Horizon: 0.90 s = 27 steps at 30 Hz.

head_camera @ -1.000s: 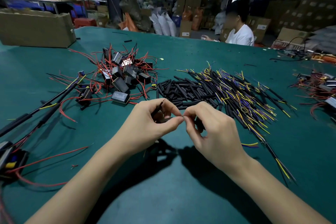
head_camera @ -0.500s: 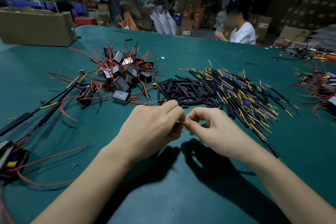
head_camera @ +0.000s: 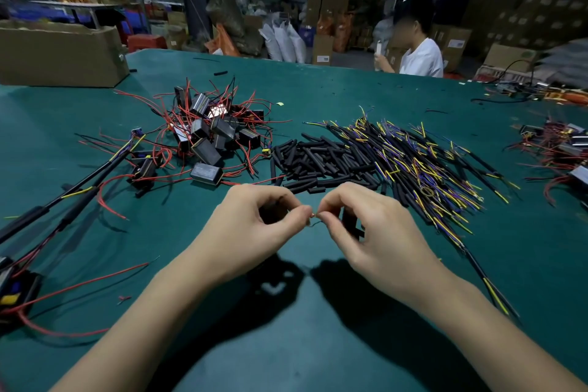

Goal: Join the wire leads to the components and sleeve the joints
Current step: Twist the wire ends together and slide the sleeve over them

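My left hand [head_camera: 254,226] and my right hand [head_camera: 372,232] meet fingertip to fingertip above the green table [head_camera: 318,312]. Between them they pinch a thin bare wire joint [head_camera: 313,218], coppery at the tips. A dark component sits inside my left palm, mostly hidden. A black sleeved lead [head_camera: 350,221] runs through my right hand. Behind my hands lie a pile of black sleeve tubes [head_camera: 318,162], a heap of black box components with red leads [head_camera: 213,134], and a spread of black leads with yellow and purple ends [head_camera: 423,165].
Long finished harnesses [head_camera: 63,197] stretch across the left side. A cardboard box [head_camera: 60,54] stands at the far left. More components with red wires [head_camera: 560,149] lie at the right edge. A person in white [head_camera: 416,54] sits beyond the table.
My right hand turned, its fingers curling over the lead, and the two hands now pinch the wire ends closer together. The view shifted slightly.
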Each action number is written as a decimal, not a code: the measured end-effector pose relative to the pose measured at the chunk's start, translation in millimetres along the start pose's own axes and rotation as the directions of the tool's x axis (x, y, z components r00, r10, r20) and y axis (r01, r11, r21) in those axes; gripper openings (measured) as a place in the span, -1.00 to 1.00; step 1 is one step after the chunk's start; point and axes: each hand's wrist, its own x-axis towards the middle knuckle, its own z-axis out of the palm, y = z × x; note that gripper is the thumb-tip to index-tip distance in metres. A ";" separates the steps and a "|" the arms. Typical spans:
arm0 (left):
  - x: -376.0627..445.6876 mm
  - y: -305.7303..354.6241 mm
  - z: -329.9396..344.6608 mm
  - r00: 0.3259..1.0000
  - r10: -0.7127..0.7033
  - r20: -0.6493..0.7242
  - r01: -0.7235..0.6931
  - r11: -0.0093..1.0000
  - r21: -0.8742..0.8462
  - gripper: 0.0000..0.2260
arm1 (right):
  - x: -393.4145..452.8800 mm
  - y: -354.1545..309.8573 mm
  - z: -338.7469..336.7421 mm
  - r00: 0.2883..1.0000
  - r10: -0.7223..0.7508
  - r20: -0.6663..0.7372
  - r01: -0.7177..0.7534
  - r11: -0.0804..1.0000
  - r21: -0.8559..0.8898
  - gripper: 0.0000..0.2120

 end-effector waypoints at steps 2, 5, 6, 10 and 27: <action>1.2 -0.3 -2.9 0.999 -0.042 0.019 0.044 0.992 -0.119 -0.82 | 0.5 -5.5 -1.6 0.998 -0.052 -0.046 0.048 0.995 -0.085 -0.94; 1.8 -1.1 -4.2 0.997 -0.060 0.050 0.067 0.985 -0.161 -0.87 | 1.0 -8.3 -3.9 0.992 -0.116 -0.058 0.105 0.981 -0.164 -0.90; 1.7 -0.5 -3.9 0.997 -0.047 0.054 0.054 0.989 -0.139 -0.87 | 1.0 -8.3 -4.1 0.989 -0.136 -0.058 0.123 0.974 -0.190 -0.87; 2.1 1.1 -3.3 0.998 -0.026 0.052 0.030 0.997 -0.070 -0.88 | 1.1 -7.3 -1.3 0.984 -0.168 -0.066 0.144 0.952 -0.270 -0.79; 1.5 0.6 -3.6 0.998 -0.012 0.057 0.014 0.999 -0.032 -0.89 | 0.2 -4.1 4.7 0.975 -0.184 -0.121 0.145 0.951 -0.274 -0.85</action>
